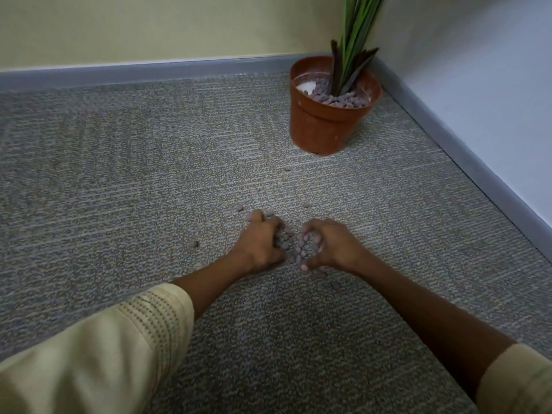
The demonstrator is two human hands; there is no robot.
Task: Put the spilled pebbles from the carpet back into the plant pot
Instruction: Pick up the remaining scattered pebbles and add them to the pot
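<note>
The carpet (149, 174) looks rough and woven — matt grey cloth. The plant pot (322, 127) looks like smooth brown plastic. The pebbles (294, 245) look dull and bumpy. The sleeve (104, 348) is soft cloth.

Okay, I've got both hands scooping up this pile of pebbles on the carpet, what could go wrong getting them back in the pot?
1. The left hand and right hand cup a loose heap of pebbles; some may slip through the gap between them when lifted.
2. Stray pebbles such as one left of the heap and one near the plant pot blend into the speckled carpet and could be missed.
3. The leaves crowd the pot's opening, so pouring may scatter pebbles.
</note>
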